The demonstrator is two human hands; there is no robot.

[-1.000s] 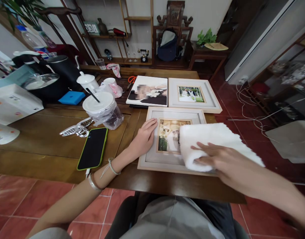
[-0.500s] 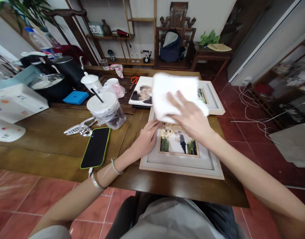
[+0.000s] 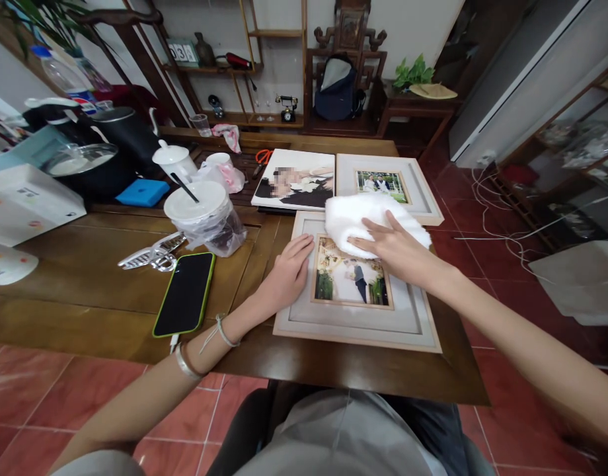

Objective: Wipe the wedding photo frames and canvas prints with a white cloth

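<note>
The white towel (image 3: 351,215) has moved to the upper right of the picture frame (image 3: 351,325).
The photo's (image 3: 351,284) right side, covered a second ago, now shows, so wiping seems to reach the upper border. The right hand (image 3: 398,250) lies open on the towel, fingers spread; the left hand (image 3: 290,271) rests open, holding nothing, on the frame's left side.

Fluffy, thick-piled cloth (image 3: 352,217) over a near picture frame (image 3: 356,322) with a smooth, wood-look edge. Glossy wooden table (image 3: 100,297). Left: phone (image 3: 185,294) with a glassy screen, shiny metallic-looking clip (image 3: 152,255), smooth plastic cup lid (image 3: 205,200).
</note>
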